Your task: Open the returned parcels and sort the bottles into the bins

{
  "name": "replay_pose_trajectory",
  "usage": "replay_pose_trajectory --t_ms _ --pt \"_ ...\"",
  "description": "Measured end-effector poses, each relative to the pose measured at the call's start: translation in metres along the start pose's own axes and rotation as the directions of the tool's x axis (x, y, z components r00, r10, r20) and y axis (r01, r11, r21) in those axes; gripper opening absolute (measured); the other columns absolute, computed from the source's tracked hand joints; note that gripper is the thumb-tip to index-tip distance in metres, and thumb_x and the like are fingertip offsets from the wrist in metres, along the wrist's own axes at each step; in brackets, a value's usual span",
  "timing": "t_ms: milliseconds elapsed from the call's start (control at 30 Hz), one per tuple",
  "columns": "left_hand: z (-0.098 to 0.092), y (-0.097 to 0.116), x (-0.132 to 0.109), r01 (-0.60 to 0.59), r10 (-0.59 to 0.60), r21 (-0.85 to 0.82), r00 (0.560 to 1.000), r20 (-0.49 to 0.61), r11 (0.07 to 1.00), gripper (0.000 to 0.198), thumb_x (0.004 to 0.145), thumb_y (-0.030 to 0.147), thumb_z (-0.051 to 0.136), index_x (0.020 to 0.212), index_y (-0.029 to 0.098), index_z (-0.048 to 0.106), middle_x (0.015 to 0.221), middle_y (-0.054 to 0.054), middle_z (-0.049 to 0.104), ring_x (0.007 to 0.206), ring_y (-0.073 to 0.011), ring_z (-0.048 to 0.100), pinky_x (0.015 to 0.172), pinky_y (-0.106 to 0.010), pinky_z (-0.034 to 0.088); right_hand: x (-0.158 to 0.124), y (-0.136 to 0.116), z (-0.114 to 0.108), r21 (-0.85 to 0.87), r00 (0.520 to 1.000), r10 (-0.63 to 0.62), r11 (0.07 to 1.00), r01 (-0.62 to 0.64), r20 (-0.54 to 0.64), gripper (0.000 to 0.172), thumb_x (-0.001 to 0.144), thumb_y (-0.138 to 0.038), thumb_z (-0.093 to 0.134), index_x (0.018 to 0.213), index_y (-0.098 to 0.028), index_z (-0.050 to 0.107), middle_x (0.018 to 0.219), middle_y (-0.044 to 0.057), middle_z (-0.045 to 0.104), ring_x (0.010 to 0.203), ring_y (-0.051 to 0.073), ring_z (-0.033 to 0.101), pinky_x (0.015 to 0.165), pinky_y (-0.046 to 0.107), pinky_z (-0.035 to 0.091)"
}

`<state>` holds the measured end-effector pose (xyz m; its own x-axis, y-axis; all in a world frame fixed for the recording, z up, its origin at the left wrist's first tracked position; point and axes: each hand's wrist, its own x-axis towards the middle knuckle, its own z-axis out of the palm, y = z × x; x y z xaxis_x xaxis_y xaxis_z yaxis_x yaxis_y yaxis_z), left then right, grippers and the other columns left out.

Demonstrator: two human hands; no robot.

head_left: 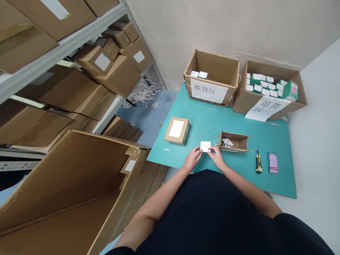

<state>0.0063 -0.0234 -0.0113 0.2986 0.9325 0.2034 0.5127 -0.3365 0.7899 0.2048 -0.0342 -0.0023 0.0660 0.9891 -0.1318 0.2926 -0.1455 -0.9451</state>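
Note:
Both my hands hold a small white packet (205,146) by its lower corners, above a teal mat (255,136). My left hand (192,158) pinches its left side, and my right hand (216,157) pinches its right side. Just to the right stands a low, open cardboard box (233,141) with torn white paper inside. Left of my hands lies a small brown parcel (176,129) with a white label. A yellow-and-black utility knife (258,162) and a blurred rectangular item (273,163) lie on the mat to the right.
At the mat's far edge stand two open cartons with paper signs, one (211,78) holding a few white boxes and one (265,86) holding several white-and-green boxes. Metal shelves (61,46) of cartons and a large open carton (66,187) fill the left. White scraps (142,95) lie on the floor.

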Motion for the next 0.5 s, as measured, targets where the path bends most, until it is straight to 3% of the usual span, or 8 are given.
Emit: replay_pose_trajectory --t_ms 167,267,367,500 --pt "0.006 0.002 -0.004 0.114 -0.116 -0.133 0.993 -0.002 0.985 0.023 0.094 0.028 0.060 0.114 0.024 0.072 0.127 -0.010 0.066 0.118 -0.0225 0.066 0.103 -0.041 0.054 0.002 0.007 0.006 0.059 0.999 0.042 0.997 -0.042 -0.007 0.021 0.085 -0.037 0.060 0.098 -0.022 0.065 0.122 0.010 0.062 0.118 0.024 0.060 0.105 0.043 0.050" --pt "0.011 0.002 0.003 0.243 -0.252 -0.318 0.968 0.012 0.916 0.037 0.090 0.028 0.064 0.127 0.022 0.064 0.135 -0.012 0.062 0.122 -0.0239 0.064 0.099 -0.042 0.057 0.001 0.005 0.004 0.005 0.999 0.011 1.000 -0.011 0.032 0.033 0.086 -0.037 0.060 0.116 -0.024 0.064 0.144 0.012 0.052 0.134 0.026 0.052 0.103 0.042 0.052" --pt "0.011 -0.004 0.016 0.342 -0.317 -0.452 0.939 0.133 0.824 0.070 0.080 0.024 0.073 0.145 0.021 0.048 0.148 -0.017 0.051 0.128 -0.0280 0.060 0.099 -0.044 0.057 0.006 -0.005 -0.001 -0.161 0.990 -0.051 0.984 0.072 0.134 0.061 0.083 -0.028 0.064 0.143 -0.027 0.051 0.160 0.012 0.036 0.146 0.028 0.040 0.112 0.045 0.045" --pt "0.000 -0.016 0.037 0.399 -0.277 -0.416 0.905 0.323 0.817 0.092 0.069 0.017 0.079 0.153 0.022 0.040 0.154 -0.019 0.045 0.130 -0.0324 0.058 0.098 -0.046 0.057 0.026 -0.022 -0.007 -0.393 0.953 -0.019 0.908 0.144 0.303 0.088 0.077 -0.013 0.065 0.158 -0.025 0.032 0.165 0.015 0.028 0.150 0.032 0.034 0.120 0.046 0.034"
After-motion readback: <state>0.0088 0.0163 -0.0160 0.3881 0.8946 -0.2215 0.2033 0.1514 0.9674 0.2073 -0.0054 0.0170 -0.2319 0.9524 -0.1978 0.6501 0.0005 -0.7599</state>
